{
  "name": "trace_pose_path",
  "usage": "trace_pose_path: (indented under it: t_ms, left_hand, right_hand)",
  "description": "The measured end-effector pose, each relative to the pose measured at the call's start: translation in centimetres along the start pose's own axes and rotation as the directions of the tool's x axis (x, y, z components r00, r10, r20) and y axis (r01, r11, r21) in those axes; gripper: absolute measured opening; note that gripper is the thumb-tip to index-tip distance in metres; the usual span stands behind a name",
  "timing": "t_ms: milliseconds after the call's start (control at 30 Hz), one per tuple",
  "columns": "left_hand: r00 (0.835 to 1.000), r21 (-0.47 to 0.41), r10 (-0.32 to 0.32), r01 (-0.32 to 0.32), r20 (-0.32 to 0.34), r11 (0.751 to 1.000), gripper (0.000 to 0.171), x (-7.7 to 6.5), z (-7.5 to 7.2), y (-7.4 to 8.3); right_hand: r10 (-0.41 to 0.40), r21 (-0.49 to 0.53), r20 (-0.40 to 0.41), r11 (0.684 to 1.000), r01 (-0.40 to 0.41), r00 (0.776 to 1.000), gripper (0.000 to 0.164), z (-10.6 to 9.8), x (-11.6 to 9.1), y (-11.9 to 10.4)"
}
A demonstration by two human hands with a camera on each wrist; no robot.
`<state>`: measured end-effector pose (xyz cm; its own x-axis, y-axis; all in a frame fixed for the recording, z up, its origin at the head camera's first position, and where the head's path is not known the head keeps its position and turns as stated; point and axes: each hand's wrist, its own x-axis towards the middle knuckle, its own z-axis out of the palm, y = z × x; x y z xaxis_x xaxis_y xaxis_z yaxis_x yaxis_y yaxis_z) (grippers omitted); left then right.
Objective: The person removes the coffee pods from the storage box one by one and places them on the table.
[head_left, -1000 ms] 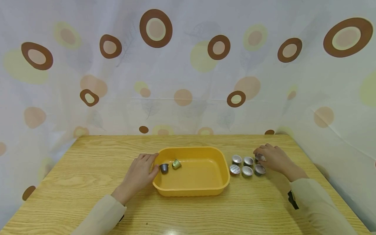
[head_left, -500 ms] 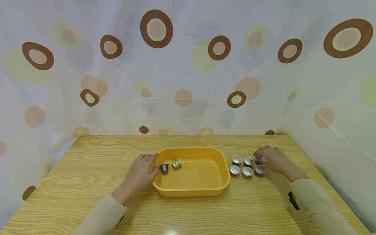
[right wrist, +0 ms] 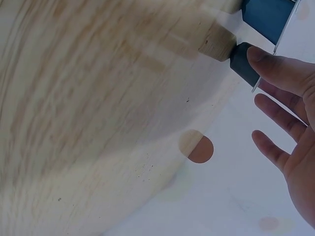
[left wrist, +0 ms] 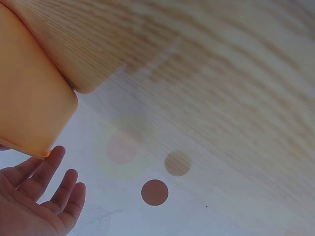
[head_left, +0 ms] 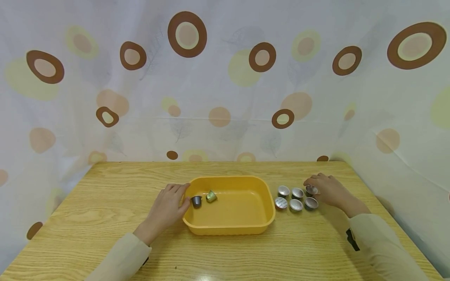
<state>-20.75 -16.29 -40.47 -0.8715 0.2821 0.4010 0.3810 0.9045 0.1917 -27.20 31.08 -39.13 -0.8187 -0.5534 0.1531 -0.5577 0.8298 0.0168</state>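
As I look down through the head camera, the left hand (head_left: 168, 207) rests at 9 o'clock on the yellow tray (head_left: 232, 214), whose long axis runs 9 to 3. Inside, toward 10, a grey capsule (head_left: 197, 202) lies with its narrow end at 6, and beside it a green capsule (head_left: 211, 196) lies aslant. Out past 3 o'clock on the wooden table (head_left: 246, 253), five foil-lidded capsules (head_left: 296, 205) fill out two rows with the far-right capsule (head_left: 311, 189); that one stands upright, lid up, long axis vertical, the right hand (head_left: 328, 191) at its 4 o'clock.

Left wrist now: fingers apart, tips touching the tray corner at 8, ring and little finger clear; how the thumb presses, I can't tell.

Over to the right wrist: my far-right capsule sits at 2 o'clock, narrow end toward 10, lid toward 4. Thumb's clamped on its side, opposing finger partly hidden, the others spread free; a bluer capsule (right wrist: 268, 17) stands near, toward 1.
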Motion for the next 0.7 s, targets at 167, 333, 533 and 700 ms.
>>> trace_pose_path:
  t_ms: [167, 333, 533, 700]
  left_hand:
    - [1.0, -0.001, 0.001, -0.001, 0.0, 1.0, 0.041, 0.0, 0.0, 0.0]
    - [1.0, 0.001, 0.001, -0.001, -0.002, 1.0, 0.041, 0.0, 0.0, 0.0]
    - [1.0, 0.005, 0.0, 0.0, -0.005, 1.0, 0.041, 0.0, 0.1, 0.0]
    - [1.0, 0.0, -0.003, 0.003, -0.004, 1.0, 0.041, 0.0, 0.1, 0.0]
  right_hand:
    - [0.003, 0.005, 0.001, 1.0, -0.003, 1.0, 0.035, -0.4, -0.1, -0.2]
    - [-0.009, 0.001, -0.01, 1.0, 0.009, 1.0, 0.037, -1.0, -0.3, -0.5]
    - [0.005, -0.009, 0.002, 1.0, -0.005, 1.0, 0.042, -1.7, -0.3, -0.7]
    - [0.015, -0.026, 0.0, 1.0, -0.015, 1.0, 0.044, -2.1, -0.1, -0.9]
